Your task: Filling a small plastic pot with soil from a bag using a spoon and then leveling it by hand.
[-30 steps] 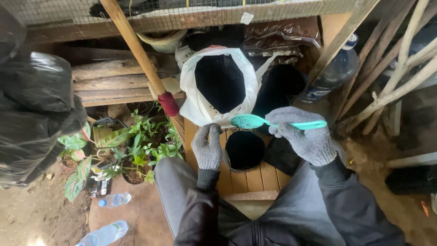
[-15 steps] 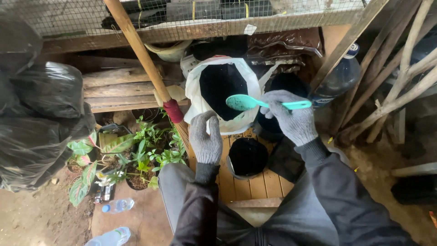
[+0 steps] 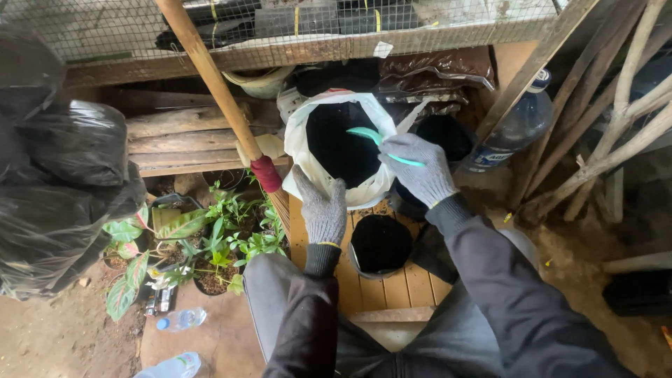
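The right hand, in a grey knit glove, is clamping its fingers around the handle of a turquoise plastic spoon, and the spoon's bowl is dipping over the dark soil inside the open white sack. The left hand, gloved the same way, is resting with its fingers loosely together against the near rim of that sack, gripping nothing that I can make out. Just near of both hands, a small black pot filled with dark soil is sitting on the yellow slatted board between the person's knees. A wooden pole with a red wrap near its lower end is leaning across the scene to the left of the sack. Further left, leafy green potted plants are crowding together, with bulging black plastic bags beyond them. To the right of the sack, a large clear water bottle is leaning against a wooden post, and two small bottles are lying on the ground at near left.
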